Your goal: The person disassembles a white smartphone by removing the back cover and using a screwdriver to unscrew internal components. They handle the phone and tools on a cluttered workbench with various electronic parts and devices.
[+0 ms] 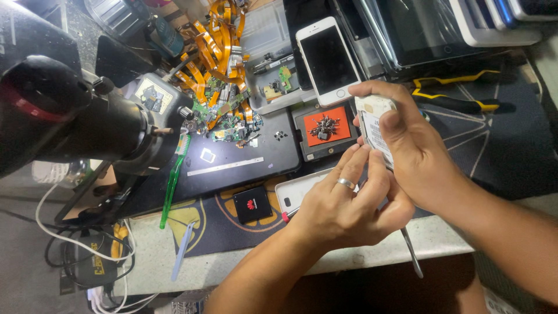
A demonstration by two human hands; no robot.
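The right hand is gripping a white phone battery above the mat, long axis running near-to-far. The left hand is pinching its near edge, beside a white phone and orange screw tray.

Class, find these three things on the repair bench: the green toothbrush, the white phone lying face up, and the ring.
green toothbrush (172, 183), head view, middle of its handle
white phone (329, 59), head view, centre of its dark screen
ring (346, 184), head view, band on the left hand's finger
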